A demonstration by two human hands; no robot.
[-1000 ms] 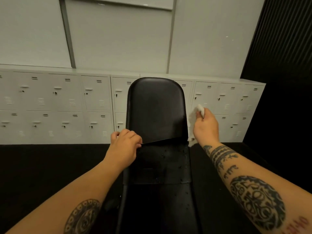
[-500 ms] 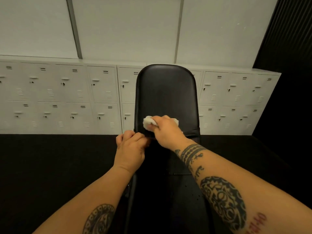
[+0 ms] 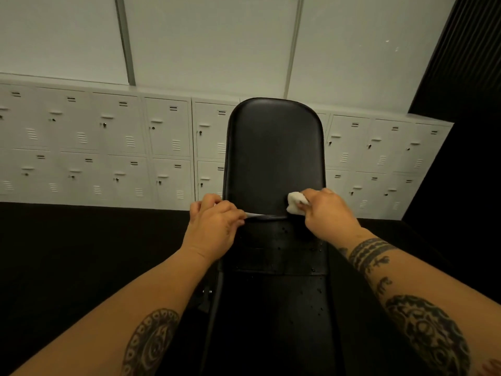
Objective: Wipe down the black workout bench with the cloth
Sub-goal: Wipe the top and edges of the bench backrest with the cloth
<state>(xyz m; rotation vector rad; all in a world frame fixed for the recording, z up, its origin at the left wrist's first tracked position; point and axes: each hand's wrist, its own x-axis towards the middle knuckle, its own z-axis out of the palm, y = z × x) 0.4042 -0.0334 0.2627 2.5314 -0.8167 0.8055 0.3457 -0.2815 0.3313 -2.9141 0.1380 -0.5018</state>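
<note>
White lockers [image 3: 108,145] in two rows run across the middle of the frame, under a pale panelled wall [image 3: 211,36]. A dark slatted panel [image 3: 466,63] fills the upper right corner. Below the lockers the floor [image 3: 81,253] is black.

The black workout bench [image 3: 275,240] runs up the centre of the frame from the bottom edge. Its backrest pad [image 3: 273,147] is tilted up, and the rounded top of the pad stands against the lockers. The lower pad [image 3: 276,308] is dotted with small shiny specks.

The left hand [image 3: 214,226] sits at the lower left corner of the backrest pad, left of centre in the frame. Its grip is closed on the edge of the pad, with the fingers curled over at the seam where the two pads meet. A thin pale glint runs along that seam just right of the fingertips.

The right hand [image 3: 328,213] is at the lower right part of the backrest pad, right of centre. Its grip is closed round the cloth [image 3: 294,203], a small white wad that sticks out to the left of the fingers. The cloth touches the padded surface just above the seam, towards the right side of the pad.

The two hands are apart, with bare black pad between them. Both the left forearm [image 3: 135,308] and the right forearm [image 3: 401,289] are bare, carry dark tattoos and reach in from the bottom corners.
</note>
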